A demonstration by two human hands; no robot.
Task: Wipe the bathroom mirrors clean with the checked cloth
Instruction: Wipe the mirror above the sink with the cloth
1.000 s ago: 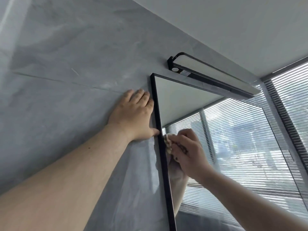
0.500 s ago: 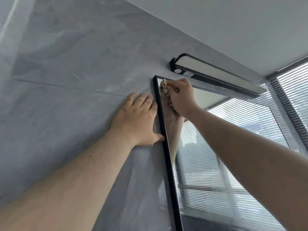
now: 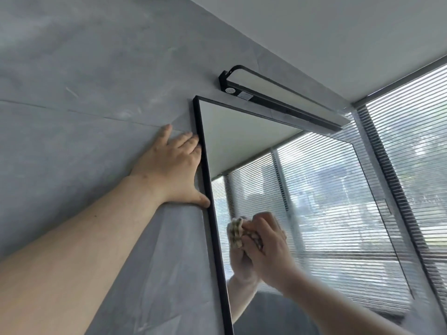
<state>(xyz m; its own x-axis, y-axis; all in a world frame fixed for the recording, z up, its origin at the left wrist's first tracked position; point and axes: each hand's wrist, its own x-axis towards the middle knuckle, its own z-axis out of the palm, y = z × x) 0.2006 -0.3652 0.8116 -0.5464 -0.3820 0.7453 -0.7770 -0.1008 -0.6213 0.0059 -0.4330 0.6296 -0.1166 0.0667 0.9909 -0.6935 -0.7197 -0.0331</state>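
A black-framed mirror [image 3: 244, 131] hangs on the grey wall and reflects a window with blinds. My right hand [image 3: 268, 247] grips the bunched checked cloth [image 3: 235, 232] and holds it against the glass near the mirror's left edge, about mid-height. The hand's reflection shows just under it. My left hand [image 3: 171, 168] lies flat on the wall beside the frame, fingers straight, thumb tip touching the frame's left edge.
A black bar lamp [image 3: 278, 97] is mounted on the wall right above the mirror's top edge. A window with horizontal blinds [image 3: 411, 146] fills the right side. The grey tiled wall [image 3: 84, 97] spreads to the left under a white ceiling.
My right hand with the cloth has swept down from the mirror's top left corner to mid-height along the left edge. My left hand has stayed flat on the wall.
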